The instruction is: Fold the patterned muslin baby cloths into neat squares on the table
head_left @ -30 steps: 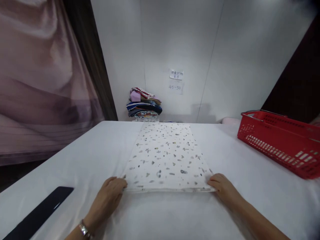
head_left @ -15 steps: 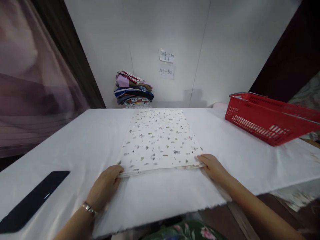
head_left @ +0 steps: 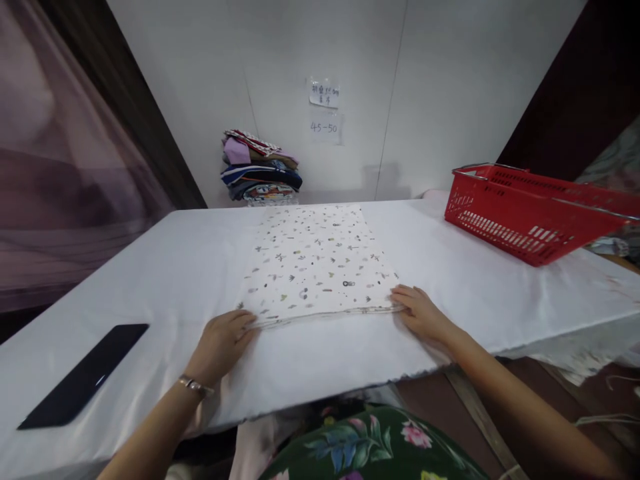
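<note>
A folded white cloth (head_left: pixel 320 260) with small printed motifs lies flat on the white-covered table, its layered edge toward me. My left hand (head_left: pixel 223 341) is closed at the near left corner of this cloth, fingers on top and the thumb by the edge. At the near right corner, my right hand (head_left: pixel 419 311) grips the edge the same way. The fingertips' undersides are hidden. A metal bracelet (head_left: pixel 195 385) circles my left wrist.
A dark flat panel (head_left: pixel 85 377) rests on the table at the left. Several folded fabrics form a stack (head_left: pixel 263 167) at the back against the wall. The red basket (head_left: pixel 525 217) stands at the right. Paper labels (head_left: pixel 325 110) are stuck on the wall. A sheer curtain (head_left: pixel 65 160) hangs at the left.
The camera view has shifted slightly, so the table and its items sit higher in the picture. Both hands stay at the cloth's near corners; the cloth still lies flat.
</note>
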The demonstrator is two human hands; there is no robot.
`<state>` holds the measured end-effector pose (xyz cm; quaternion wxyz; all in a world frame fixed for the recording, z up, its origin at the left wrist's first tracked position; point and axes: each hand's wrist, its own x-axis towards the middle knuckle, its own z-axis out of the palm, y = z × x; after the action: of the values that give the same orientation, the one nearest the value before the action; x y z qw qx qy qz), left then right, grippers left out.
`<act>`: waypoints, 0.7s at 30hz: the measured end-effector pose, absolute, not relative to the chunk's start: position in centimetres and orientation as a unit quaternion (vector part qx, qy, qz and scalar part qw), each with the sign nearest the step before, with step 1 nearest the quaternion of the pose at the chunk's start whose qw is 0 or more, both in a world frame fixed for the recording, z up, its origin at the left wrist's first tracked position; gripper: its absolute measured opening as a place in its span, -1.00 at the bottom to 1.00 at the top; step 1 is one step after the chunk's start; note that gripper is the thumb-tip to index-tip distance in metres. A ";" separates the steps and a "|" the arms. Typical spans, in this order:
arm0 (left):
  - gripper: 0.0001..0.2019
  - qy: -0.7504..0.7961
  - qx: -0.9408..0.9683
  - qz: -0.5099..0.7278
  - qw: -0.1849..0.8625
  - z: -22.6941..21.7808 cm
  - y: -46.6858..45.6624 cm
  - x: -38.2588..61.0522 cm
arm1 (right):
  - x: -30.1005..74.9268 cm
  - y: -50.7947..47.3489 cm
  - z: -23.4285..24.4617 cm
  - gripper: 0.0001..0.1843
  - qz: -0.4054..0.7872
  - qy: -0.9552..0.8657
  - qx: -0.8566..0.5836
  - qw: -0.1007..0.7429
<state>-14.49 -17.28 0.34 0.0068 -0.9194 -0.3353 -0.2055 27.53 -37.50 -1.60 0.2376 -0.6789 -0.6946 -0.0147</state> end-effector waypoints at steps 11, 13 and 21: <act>-0.79 -0.211 -0.953 -0.201 -0.079 0.5 -20.1 -3.9 | 23.7 -33.2 0.3 -0.83 0.008 -0.758 -0.605 0.242; -0.80 -0.219 -0.950 -0.203 -0.097 0.3 -19.7 -3.4 | 23.7 -33.2 -0.1 -0.82 0.018 -0.740 -0.620 0.260; -0.74 -0.261 -0.931 -0.187 -0.171 0.9 -19.1 -3.0 | 23.6 -33.5 -1.1 -0.81 0.044 -0.681 -0.644 0.347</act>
<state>-2.97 -19.14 0.88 -0.1709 -0.9314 -0.2612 -0.1873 23.64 -33.46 -1.13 0.3471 -0.6438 -0.6805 0.0443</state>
